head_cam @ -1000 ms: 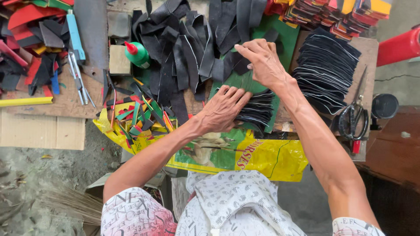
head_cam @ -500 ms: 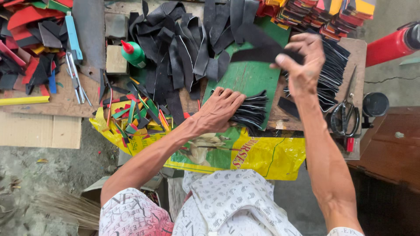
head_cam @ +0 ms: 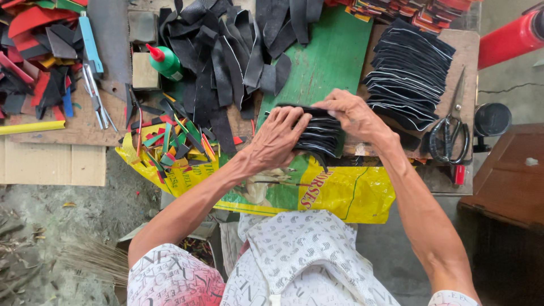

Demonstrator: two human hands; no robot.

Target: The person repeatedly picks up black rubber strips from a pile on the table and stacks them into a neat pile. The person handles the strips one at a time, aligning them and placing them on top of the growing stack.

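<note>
Both hands, left and right, clamp the black strip stack at frame centre; uneven squeezing could fan it loose.

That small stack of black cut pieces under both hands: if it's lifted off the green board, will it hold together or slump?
The stack of black pieces would probably fan out unless pinched: its thin layers already sit offset, white edges showing. The pieces look flexible, since the loose black strips nearby curl and drape. Both the left hand and right hand press on it, which suggests it needs squaring.
</note>
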